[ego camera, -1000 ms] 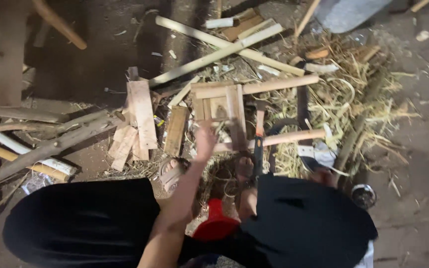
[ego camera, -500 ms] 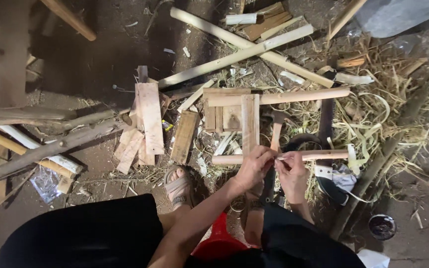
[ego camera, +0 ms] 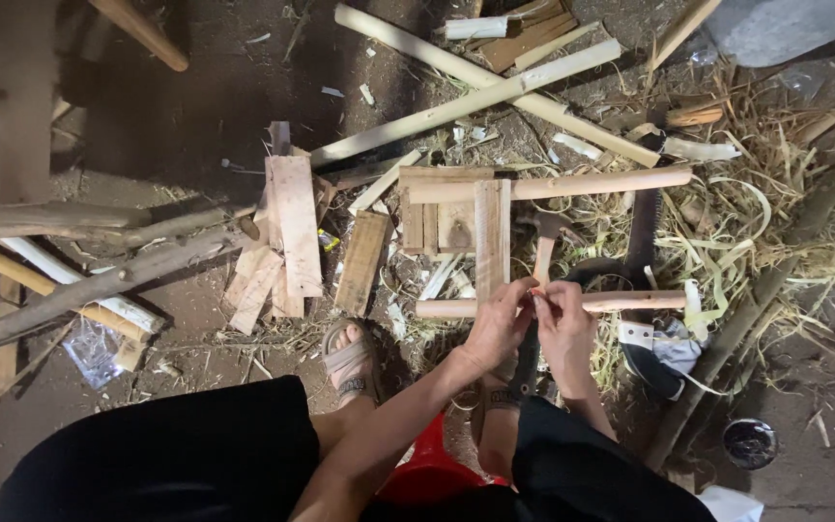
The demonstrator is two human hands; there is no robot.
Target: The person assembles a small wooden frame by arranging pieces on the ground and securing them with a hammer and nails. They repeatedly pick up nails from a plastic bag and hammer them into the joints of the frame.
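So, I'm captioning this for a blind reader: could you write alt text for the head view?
Seen from above, a seated person's left hand and right hand meet, fingertips pinched together, over the near pole of a rough wooden frame lying on a dirt floor strewn with planks, poles and shavings.

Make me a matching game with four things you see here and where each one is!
Things:
1. hammer
2. saw
3. sandal
4. round tin

Places:
A. on a foot, left of the hands
B. bottom right, on the ground
C. lying across the far pole, right of the hammer
D. between the two poles, just above the hands

Pairs: 1-D, 2-C, 3-A, 4-B
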